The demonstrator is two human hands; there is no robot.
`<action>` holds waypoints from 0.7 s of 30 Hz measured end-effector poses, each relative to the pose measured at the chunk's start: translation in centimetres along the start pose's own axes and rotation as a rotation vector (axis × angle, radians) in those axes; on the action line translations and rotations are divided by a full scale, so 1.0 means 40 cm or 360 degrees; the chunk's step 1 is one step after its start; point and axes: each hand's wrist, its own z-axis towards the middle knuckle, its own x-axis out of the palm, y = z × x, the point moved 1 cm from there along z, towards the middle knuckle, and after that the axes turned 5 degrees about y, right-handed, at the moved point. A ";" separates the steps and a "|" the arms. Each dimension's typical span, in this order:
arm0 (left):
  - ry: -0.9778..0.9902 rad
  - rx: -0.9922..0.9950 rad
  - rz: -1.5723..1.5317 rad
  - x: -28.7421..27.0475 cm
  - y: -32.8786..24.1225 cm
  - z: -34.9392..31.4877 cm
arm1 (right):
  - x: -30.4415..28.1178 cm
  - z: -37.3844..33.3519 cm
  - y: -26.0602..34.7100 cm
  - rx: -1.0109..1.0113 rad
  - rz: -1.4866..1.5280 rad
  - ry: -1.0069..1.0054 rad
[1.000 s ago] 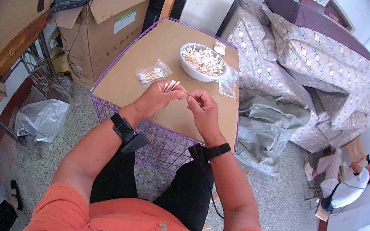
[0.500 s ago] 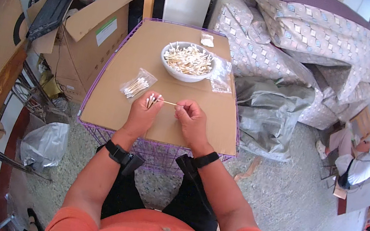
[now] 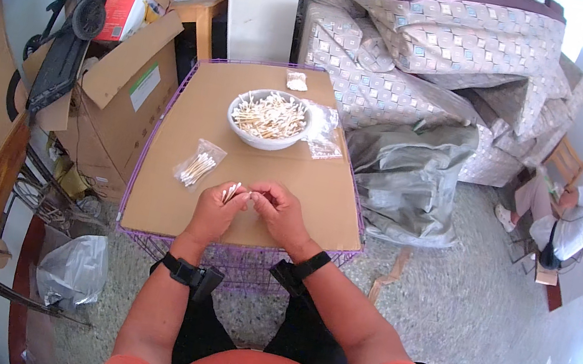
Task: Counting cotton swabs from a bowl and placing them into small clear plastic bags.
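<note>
- bending at the elbows, both bare arms come up from the lower edge and draw in toward each other, with dark wristbands point(image 3: 181, 269) at the wrists.
- the left hand point(image 3: 213, 210) is curled round several cotton swabs point(image 3: 230, 191), their white tips standing up between thumb and fingers.
- the right hand point(image 3: 277, 216) is turned inward, thumb and forefinger pinched together at the left fingertips — whether a swab sits between them, i cannot tell.
- both hands are over the near part of the cardboard-covered tabletop point(image 3: 292, 176), close to its front edge.
- just beyond the left hand lies a clear bag of swabs point(image 3: 199, 163); farther off stands a white bowl point(image 3: 265, 143) heaped with loose swabs point(image 3: 269, 116), clear plastic bags point(image 3: 325, 138) at its right side.
- half a second ago the hands were apart, one swab stretched lengthwise across the gap; now they meet and that span has closed.
- the bag and bowl keep their places on the tabletop — only the camera's view has shifted, so they appear lower and more to the left.
</note>
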 end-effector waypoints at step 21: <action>-0.0075 -0.0002 -0.0382 -0.006 0.004 0.006 | -0.021 0.002 0.004 0.0226 0.0430 -0.0324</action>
